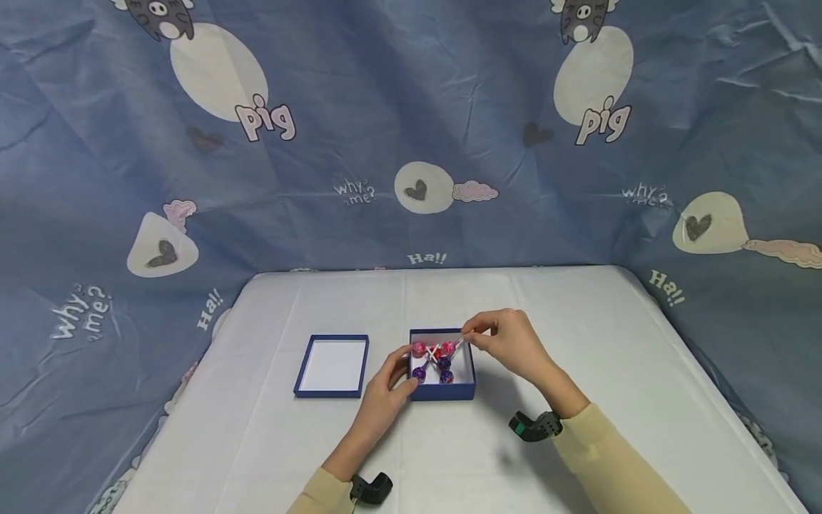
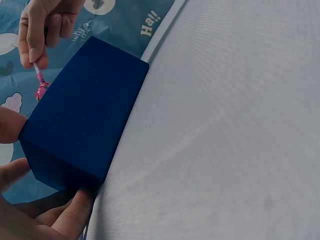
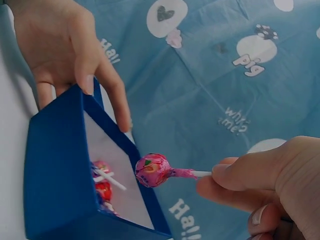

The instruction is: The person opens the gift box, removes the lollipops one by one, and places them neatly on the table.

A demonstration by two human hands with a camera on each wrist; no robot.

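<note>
An open blue box [image 1: 444, 392] with a white inside stands on the table, and several wrapped lollipops [image 1: 419, 375] with white sticks lie in it. My left hand [image 1: 381, 400] grips the box at its left side, thumb near the front corner. Between thumb and index finger, my right hand [image 1: 510, 344] pinches a pink-wrapped lollipop [image 3: 152, 170] by its white stick, over the right part of the box. In the right wrist view its candy end shows by the box rim. The left wrist view shows mostly the outer box wall [image 2: 90, 110], which hides the contents.
A blue-edged lid [image 1: 331, 393], white inside, lies on the table left of the box. White cloth covers the table [image 1: 257, 457]. Behind and at the sides hangs a blue printed curtain [image 1: 359, 128].
</note>
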